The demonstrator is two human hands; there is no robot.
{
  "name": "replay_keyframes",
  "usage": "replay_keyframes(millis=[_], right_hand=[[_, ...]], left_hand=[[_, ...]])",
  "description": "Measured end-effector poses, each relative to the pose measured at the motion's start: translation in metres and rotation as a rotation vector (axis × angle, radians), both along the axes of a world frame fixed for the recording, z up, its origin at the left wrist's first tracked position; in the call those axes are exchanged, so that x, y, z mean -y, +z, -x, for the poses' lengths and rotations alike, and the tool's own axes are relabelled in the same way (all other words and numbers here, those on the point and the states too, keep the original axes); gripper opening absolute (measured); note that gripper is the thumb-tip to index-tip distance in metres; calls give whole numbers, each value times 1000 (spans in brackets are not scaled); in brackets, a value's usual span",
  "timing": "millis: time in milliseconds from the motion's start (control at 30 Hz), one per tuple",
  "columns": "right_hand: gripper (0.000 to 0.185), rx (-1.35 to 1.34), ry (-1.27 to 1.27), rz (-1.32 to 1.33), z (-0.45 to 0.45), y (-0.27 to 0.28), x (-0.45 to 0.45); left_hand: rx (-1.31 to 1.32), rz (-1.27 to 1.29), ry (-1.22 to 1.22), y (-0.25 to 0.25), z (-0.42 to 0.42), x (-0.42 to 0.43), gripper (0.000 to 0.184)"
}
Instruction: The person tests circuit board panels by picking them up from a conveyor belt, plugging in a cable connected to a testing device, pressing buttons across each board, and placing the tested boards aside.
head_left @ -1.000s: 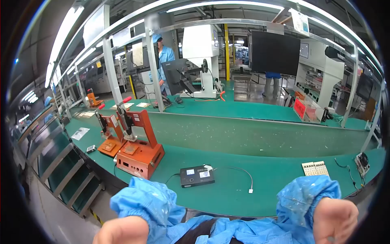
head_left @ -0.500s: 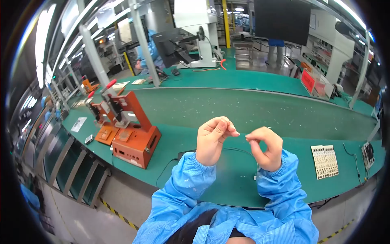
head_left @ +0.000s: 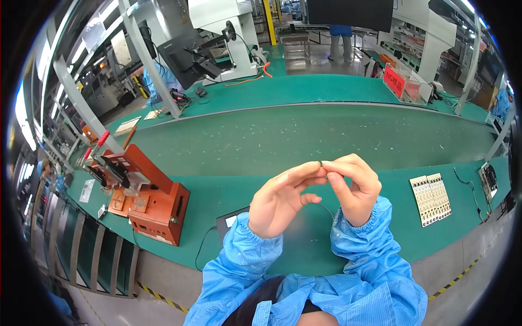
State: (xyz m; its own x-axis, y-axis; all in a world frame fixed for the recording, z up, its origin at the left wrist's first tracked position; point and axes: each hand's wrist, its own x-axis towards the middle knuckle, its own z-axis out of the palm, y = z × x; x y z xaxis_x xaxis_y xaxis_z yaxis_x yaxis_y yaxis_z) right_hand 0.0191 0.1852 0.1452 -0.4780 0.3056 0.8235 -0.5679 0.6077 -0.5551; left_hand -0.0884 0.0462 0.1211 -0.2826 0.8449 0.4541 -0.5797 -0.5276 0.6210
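My left hand (head_left: 283, 200) is raised above the green bench, its fingers stretched out and its thumb apart from them. Close against its fingertips, my right hand (head_left: 354, 187) is closed in a pinch. A tiny dark piece (head_left: 321, 163) shows where the fingertips of both hands meet; it is too small to name. Blue sleeves cover both wrists. Partly hidden behind my left sleeve, a dark flat box (head_left: 222, 224) with a white label and a cable lies on the bench.
Orange fixtures (head_left: 159, 214) with red-handled clamps stand on the left. Pale circuit board panels (head_left: 430, 199) lie to the right, near a small device (head_left: 488, 182) with cables. Beyond the green bench (head_left: 296, 255) runs a conveyor belt (head_left: 244, 138). A red sign (head_left: 394, 81) stands behind it.
My hands have come together at the fingertips, and the left fingers have straightened. The view has shifted, with the fixtures and panels now further left in it.
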Motion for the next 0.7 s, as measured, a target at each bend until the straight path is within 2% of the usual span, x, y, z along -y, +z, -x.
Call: replay_keyframes(millis=[167, 300, 500, 700], right_hand=[[18, -31, -36, -23, 7, -2, -6], [27, -33, -86, -76, 6, -5, -14], [31, -41, -97, -154, 3, 0, -14], [33, -51, -77, -135, -1, -2, -14]], left_hand=[[-55, 50, -4, 0, 3, 3, 62], [-68, 66, -79, 6, 2, 8, 71], [-21, -7, -221, 3, 7, 15, 75], [63, -98, -251, 0, 9, 17, 74]])
